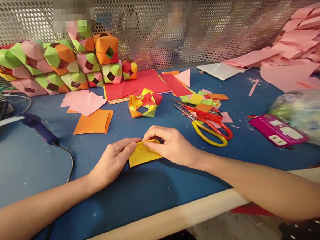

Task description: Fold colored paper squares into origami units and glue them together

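Note:
A folded yellow paper (pixel 143 157) is between my two hands near the front of the blue table. My left hand (pixel 115 157) pinches its upper left corner between thumb and fingers. The upper right part is gripped by my right hand (pixel 171 144), its fingertips close to those of the left. Just behind the hands lies a partly joined ring of folded paper (pixel 134 110) in orange, yellow, red and green. Orange squares (pixel 91 122) and pink sheets (pixel 83 102) rest to the left of it.
Scissors with yellow (pixel 210 135) and red handles lie right, beside paper scraps (pixel 204 102). A purple power strip (pixel 278 130) is farther right. A blue corded tool (pixel 38 128) lies left. Folded paper balls (pixel 53 82) line the mesh screen (pixel 144 14); red sheets (pixel 137 86) lie nearby.

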A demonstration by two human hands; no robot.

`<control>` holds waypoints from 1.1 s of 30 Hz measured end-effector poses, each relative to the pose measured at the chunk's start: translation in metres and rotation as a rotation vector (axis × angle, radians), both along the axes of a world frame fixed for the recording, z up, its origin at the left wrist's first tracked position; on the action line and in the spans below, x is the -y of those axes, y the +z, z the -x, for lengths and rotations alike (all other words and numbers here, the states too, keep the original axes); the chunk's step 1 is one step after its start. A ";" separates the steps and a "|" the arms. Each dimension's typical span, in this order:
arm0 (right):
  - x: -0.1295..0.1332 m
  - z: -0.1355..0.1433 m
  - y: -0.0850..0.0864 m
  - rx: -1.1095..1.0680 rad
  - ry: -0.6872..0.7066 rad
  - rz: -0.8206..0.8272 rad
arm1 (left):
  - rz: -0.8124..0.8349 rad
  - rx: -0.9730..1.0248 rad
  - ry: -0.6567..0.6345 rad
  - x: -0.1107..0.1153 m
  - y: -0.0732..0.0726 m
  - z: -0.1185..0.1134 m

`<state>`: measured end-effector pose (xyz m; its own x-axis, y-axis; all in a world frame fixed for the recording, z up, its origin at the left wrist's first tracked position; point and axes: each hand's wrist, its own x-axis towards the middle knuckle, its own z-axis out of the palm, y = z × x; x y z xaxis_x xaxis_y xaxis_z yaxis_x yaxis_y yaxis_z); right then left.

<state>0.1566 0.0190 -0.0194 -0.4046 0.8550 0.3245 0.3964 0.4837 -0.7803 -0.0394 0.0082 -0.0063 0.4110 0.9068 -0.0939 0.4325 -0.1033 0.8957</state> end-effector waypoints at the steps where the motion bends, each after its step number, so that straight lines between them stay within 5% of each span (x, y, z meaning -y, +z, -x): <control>1: 0.000 0.000 0.000 0.003 -0.002 0.002 | -0.006 -0.013 0.005 0.000 0.000 0.000; 11: 0.000 0.000 0.001 0.024 -0.002 -0.001 | -0.098 -0.079 0.004 0.001 -0.003 0.000; 17: 0.002 0.001 -0.001 -0.018 -0.013 0.073 | -0.020 -0.053 0.007 0.002 0.000 -0.002; 26: 0.009 0.003 0.002 0.014 0.034 -0.019 | -0.034 -0.029 0.028 -0.001 -0.004 -0.006; 33: 0.005 -0.001 0.010 -0.019 0.019 -0.051 | 0.093 0.095 0.174 -0.001 -0.001 -0.008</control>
